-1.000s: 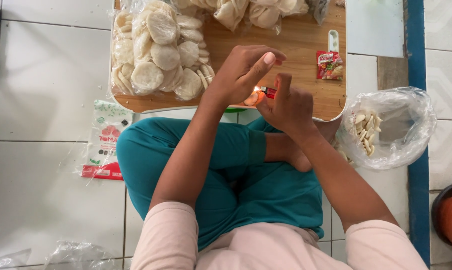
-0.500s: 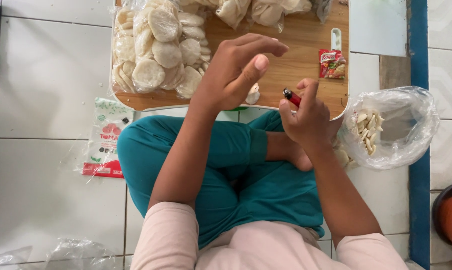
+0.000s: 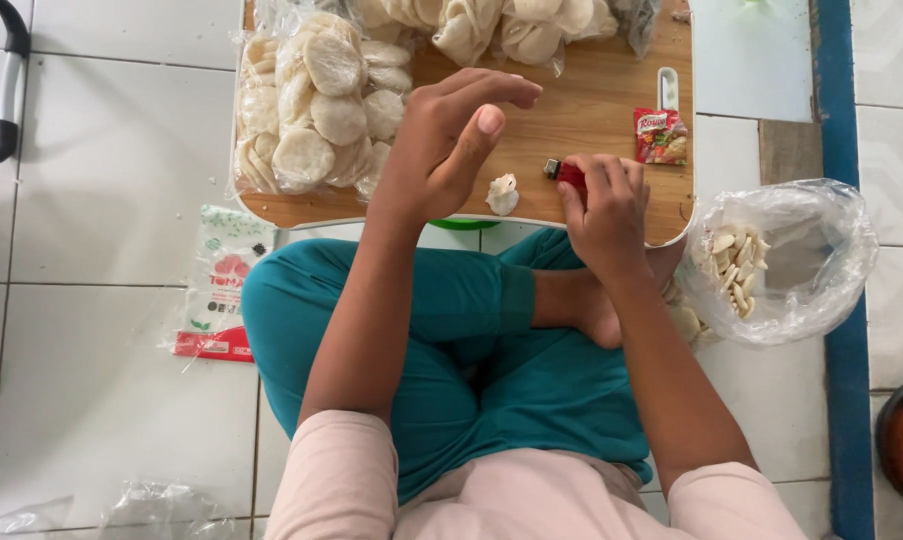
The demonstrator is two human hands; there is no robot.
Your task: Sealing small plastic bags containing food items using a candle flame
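From my remote seat, I see the right hand (image 3: 604, 205) clamped on a small red lighter (image 3: 566, 173), whose long axis runs left-right with its metal head poking out toward the left hand (image 3: 442, 140), which hovers just beside it, fingers apart and holding nothing. A small white twist of plastic (image 3: 502, 194) lies on the wooden board (image 3: 592, 110) between the two hands. Bagged white crackers (image 3: 317, 110) crowd the board's left, a red sachet (image 3: 661, 136) sits to the right, and an open clear bag (image 3: 772, 260) rests on the tiled floor.

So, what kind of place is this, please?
Probably a home floor used for packing snacks. The person sits cross-legged on white floor tiles, with a wooden board, sealed bags of round crackers and an open bag of chips.
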